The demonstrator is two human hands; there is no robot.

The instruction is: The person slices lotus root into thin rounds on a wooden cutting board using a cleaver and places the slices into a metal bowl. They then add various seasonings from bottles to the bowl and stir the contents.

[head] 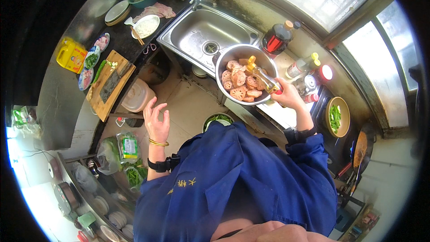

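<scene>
My right hand (289, 94) is closed around a small glass bottle (265, 78) with a yellow cap, tilted over a steel pot (220, 85). Sliced lotus root (239, 78) lies in the pot, which rests at the sink's right corner. Whether the bottle's cap is raised, I cannot tell. My left hand (157, 121) hangs in the air over the floor, fingers apart and slightly curled, holding nothing, to the right of a lidded plastic tub (136, 95).
A steel sink (188, 30) lies ahead. Bottles, including one of dark liquid (277, 40), stand at its right, before a wok (362, 148) on the stove. On the left counter are a wooden cutting board (97, 99) with a cleaver (112, 85) and several small plates.
</scene>
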